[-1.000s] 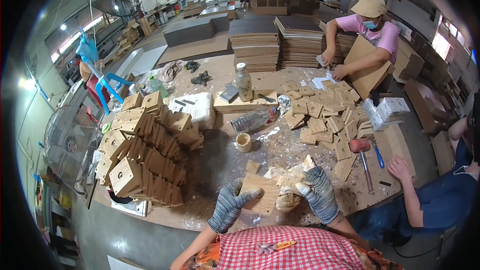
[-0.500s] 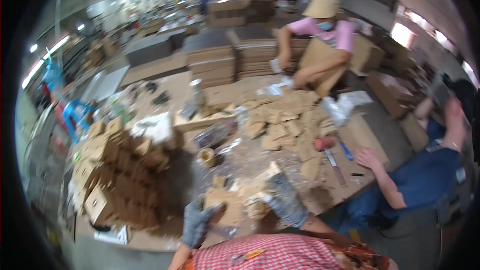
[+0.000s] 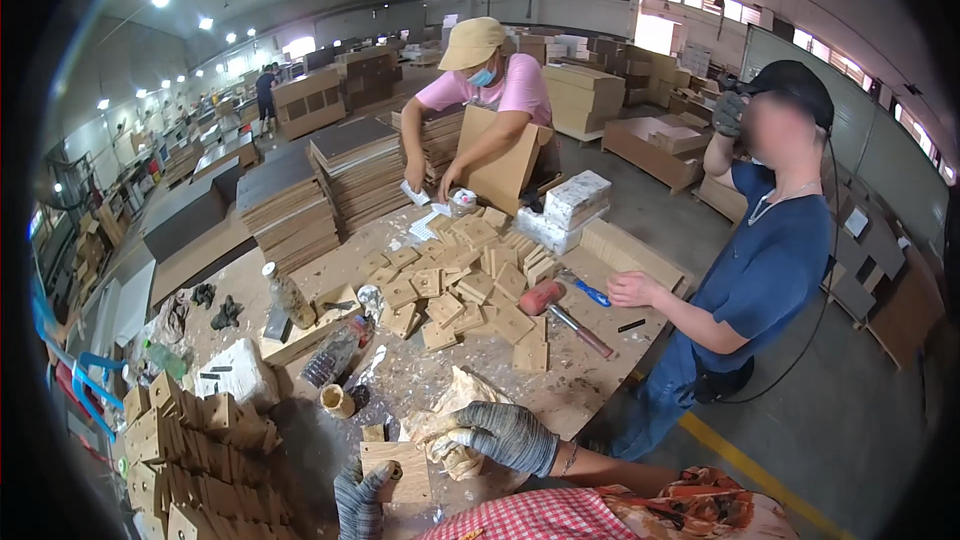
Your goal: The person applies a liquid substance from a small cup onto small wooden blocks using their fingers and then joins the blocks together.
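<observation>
My left hand [image 3: 360,502], in a grey knit glove, grips the left edge of a small square wooden block [image 3: 396,470], its thumb over the face near a dark hole. My right hand [image 3: 508,436], gloved in grey, has its fingers closed on a crumpled cream rag [image 3: 455,420] beside the block's upper right edge. A smaller piece of wood [image 3: 373,433] lies just beyond the block. Further off is a heap of loose wooden blocks [image 3: 470,285], some with holes. Stacked blocks [image 3: 190,460] rise at the left.
Beyond my hands are a small round pot [image 3: 337,401], a clear plastic bottle [image 3: 330,358] and a bottle of brownish stuff [image 3: 288,298]. A red-headed mallet [image 3: 560,312] lies near the right edge. A co-worker in pink [image 3: 490,90] handles small papers; a person in blue [image 3: 775,240] rests a hand there.
My view has swung right, bringing the person in blue fully into sight. My left thumb now lies over the block, where before that hand was spread beside it. My right hand stays at the rag.
</observation>
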`<state>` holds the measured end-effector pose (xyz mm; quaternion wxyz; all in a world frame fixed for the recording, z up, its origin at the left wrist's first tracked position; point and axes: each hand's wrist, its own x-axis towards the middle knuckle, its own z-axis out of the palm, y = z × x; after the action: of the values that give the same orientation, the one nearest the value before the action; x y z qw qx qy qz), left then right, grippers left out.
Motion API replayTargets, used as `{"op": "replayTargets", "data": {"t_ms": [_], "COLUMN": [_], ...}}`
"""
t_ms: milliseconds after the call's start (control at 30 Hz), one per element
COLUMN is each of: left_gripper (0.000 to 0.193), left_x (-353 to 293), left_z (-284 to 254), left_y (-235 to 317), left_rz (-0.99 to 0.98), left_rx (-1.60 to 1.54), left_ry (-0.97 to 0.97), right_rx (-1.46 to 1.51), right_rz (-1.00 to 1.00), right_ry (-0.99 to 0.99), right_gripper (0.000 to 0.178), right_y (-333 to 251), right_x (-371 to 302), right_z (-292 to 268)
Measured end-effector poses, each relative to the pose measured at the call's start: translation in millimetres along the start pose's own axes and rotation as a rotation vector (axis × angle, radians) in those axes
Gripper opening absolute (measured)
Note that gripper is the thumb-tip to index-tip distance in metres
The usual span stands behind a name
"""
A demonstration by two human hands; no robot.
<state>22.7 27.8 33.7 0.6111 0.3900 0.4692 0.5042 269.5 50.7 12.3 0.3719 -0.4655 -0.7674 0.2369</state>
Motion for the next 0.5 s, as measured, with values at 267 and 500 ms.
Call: {"op": "replayTargets", "data": {"t_ms": [267, 500], "left_gripper": [0.030, 0.032], "left_x": [1.4, -0.1], "left_z": [6.4, 1.8], "left_y": [0.5, -2.9], "left_rz": [-0.011, -0.001], "left_rx": [0.049, 0.008], "left_ry": [-0.045, -0.063], "right_rx": [0.054, -0.069], "right_rz": [0.074, -0.280], "right_ry": [0.120, 0.135], "right_gripper": [0.023, 0.021], "right_y": [-6.5, -2.0], "right_x": [-4.9, -7.2], "right_z": [-14.2, 3.1]}}
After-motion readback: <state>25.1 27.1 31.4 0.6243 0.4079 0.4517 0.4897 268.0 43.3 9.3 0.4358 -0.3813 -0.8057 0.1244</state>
